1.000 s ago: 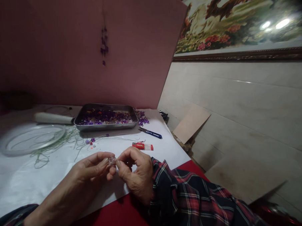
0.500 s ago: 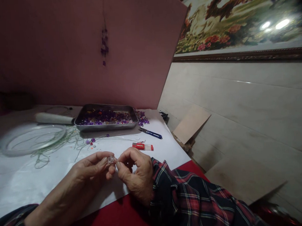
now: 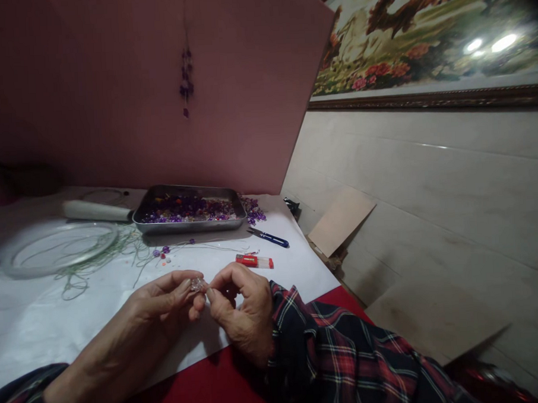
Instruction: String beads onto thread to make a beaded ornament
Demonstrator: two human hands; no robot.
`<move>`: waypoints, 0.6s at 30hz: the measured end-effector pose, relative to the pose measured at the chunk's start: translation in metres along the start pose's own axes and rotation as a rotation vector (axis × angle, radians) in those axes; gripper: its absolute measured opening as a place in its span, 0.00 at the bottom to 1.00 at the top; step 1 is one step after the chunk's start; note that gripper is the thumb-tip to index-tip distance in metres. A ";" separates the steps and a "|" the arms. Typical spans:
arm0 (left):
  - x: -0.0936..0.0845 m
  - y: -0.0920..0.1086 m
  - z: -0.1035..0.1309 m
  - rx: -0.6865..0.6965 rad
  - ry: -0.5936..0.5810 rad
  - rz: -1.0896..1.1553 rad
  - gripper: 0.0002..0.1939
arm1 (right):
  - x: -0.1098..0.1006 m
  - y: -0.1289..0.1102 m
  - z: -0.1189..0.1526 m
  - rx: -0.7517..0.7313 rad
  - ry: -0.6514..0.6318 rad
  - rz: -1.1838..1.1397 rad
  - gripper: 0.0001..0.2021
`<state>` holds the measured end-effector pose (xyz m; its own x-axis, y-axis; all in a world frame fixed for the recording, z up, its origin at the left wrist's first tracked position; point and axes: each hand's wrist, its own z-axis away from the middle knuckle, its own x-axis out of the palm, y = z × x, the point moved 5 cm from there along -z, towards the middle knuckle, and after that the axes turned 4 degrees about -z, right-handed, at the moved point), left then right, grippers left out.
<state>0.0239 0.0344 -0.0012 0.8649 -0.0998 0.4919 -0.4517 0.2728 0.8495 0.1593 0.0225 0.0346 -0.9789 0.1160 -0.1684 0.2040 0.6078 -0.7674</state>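
A small clear bead (image 3: 196, 284), faceted or flower-like, is pinched between the thumb and fingers of my left hand (image 3: 166, 298). My right hand (image 3: 242, 303) meets it at the bead's right side, thumb and forefinger pressed together; whatever lies between those tips is too small to make out. Beyond my hands on the white cloth lies a red case with a clear end (image 3: 254, 261). Blue thread snips (image 3: 269, 237) rest behind it. A few loose purple and orange beads (image 3: 165, 250) sit beside thin green cord (image 3: 114, 247).
A metal tray (image 3: 190, 227) heaped with purple beads stands at the back, with more beads spilling at its right. A white ring (image 3: 17, 269) and a pale handle (image 3: 97, 211) are on the left. A bead strand (image 3: 185, 86) hangs before the pink panel (image 3: 103, 84).
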 end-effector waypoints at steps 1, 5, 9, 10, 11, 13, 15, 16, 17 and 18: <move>0.000 0.000 0.000 -0.001 -0.010 -0.002 0.09 | 0.000 0.000 0.000 -0.001 0.002 0.003 0.06; -0.002 -0.001 -0.001 -0.003 -0.028 -0.014 0.09 | -0.001 0.001 0.000 -0.008 -0.008 0.010 0.06; -0.002 -0.001 -0.002 -0.002 -0.025 -0.023 0.09 | -0.001 0.000 0.001 -0.017 -0.004 0.013 0.07; -0.002 -0.001 -0.002 -0.003 -0.028 -0.026 0.08 | -0.001 0.000 0.002 -0.018 0.001 0.010 0.07; -0.002 -0.001 -0.002 -0.008 -0.033 -0.028 0.09 | -0.001 0.000 0.002 -0.019 0.003 0.006 0.07; -0.002 -0.003 -0.002 -0.015 -0.038 -0.031 0.09 | -0.001 0.001 0.002 -0.013 -0.001 -0.002 0.06; -0.002 -0.004 -0.002 -0.025 -0.047 -0.039 0.08 | 0.000 0.002 0.002 -0.002 -0.010 -0.003 0.06; -0.002 -0.005 -0.001 -0.028 -0.049 -0.048 0.08 | 0.000 0.003 0.002 0.001 -0.013 -0.002 0.06; -0.002 -0.006 -0.001 -0.026 -0.047 -0.059 0.08 | -0.001 0.003 0.002 0.003 -0.014 -0.001 0.06; -0.002 -0.006 -0.001 -0.023 -0.043 -0.070 0.07 | -0.001 0.003 0.001 0.004 -0.015 -0.002 0.06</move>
<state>0.0249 0.0339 -0.0075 0.8836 -0.1607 0.4399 -0.3850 0.2854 0.8777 0.1606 0.0233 0.0314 -0.9790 0.1028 -0.1759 0.2019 0.6049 -0.7703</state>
